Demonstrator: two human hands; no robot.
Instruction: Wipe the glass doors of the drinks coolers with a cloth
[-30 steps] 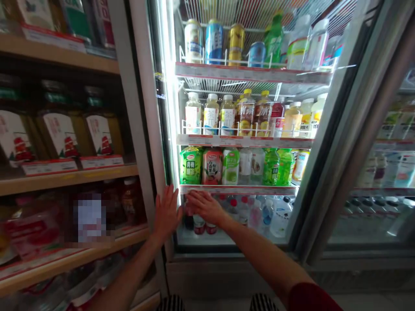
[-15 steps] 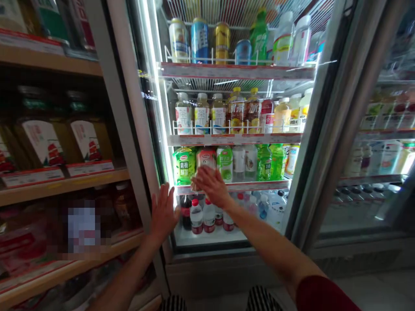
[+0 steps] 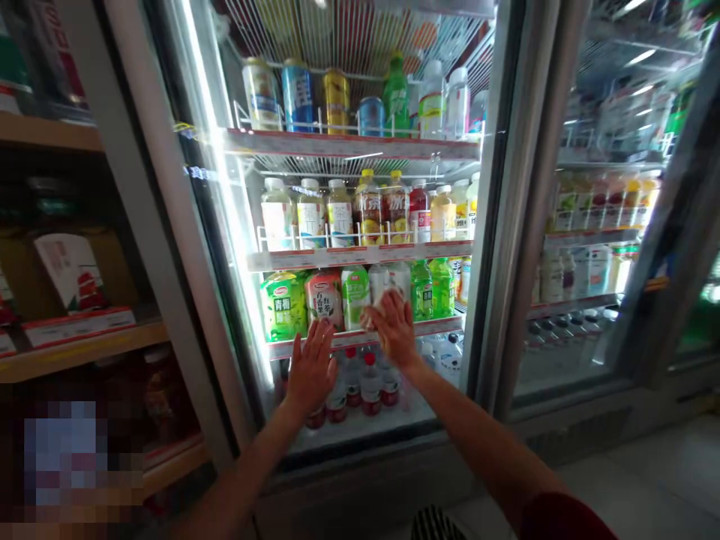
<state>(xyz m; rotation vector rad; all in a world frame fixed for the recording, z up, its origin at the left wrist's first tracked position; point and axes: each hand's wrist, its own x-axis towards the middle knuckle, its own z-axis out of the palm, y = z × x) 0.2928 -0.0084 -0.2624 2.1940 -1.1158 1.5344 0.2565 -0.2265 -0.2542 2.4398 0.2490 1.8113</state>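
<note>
My left hand (image 3: 310, 367) is held up with its fingers spread, palm toward the glass door (image 3: 360, 420) of a lit drinks cooler. It lies in front of the lower shelf edge, below a red tea bottle (image 3: 325, 300). Farther right, my right hand (image 3: 397, 330) has its fingers stretched out against or close to the glass, in front of clear bottles (image 3: 388, 277). A pale patch beside its fingertips may be a reflection; I cannot make it out. Whether either palm touches the glass is unclear. A green tea bottle (image 3: 283, 307) stands left of the red one, behind the glass.
Cans and bottles line the upper cooler shelf (image 3: 354, 146) and middle shelf (image 3: 360, 256). Red-capped bottles (image 3: 370, 382) stand at the bottom. A wooden shelf (image 3: 84, 349) with large bottles is at left. Another cooler (image 3: 574, 300) stands at right, beyond the metal frame (image 3: 523, 202).
The view has turned to the right. My right hand rose, then moved right across the glass from the red bottle to the clear ones. My left hand shifted right from the door's left edge.
</note>
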